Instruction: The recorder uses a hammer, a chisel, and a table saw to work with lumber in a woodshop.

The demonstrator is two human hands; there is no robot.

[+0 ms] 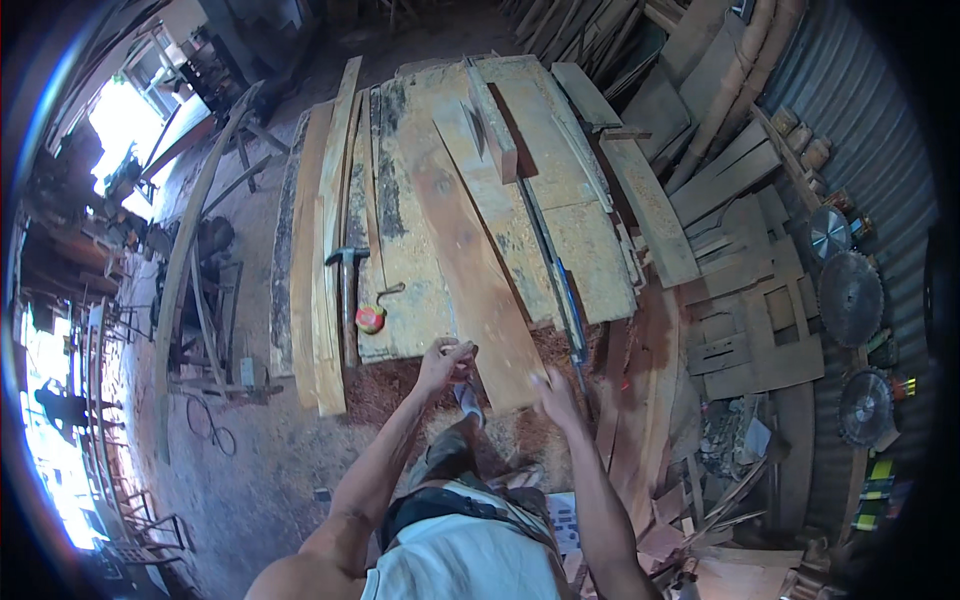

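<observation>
A long reddish-brown plank [470, 250] lies lengthwise on the workbench [590, 270], its near end reaching toward me. My left hand [445, 360] has its fingers curled on the left corner of that near end. My right hand [555, 392] is blurred, fingers spread, against the right corner of the same end. A circular saw blade [477, 130] sticks up through the bench beside the plank's far part. One foot in a grey shoe [468, 398] shows below the plank end.
A hammer [347, 258] and a red and green tape measure [370, 320] lie on boards at the bench's left. Round saw blades [850, 295] hang on the corrugated wall at right. Stacked planks and offcuts [740, 330] crowd the right. Sawdust covers the floor [390, 390].
</observation>
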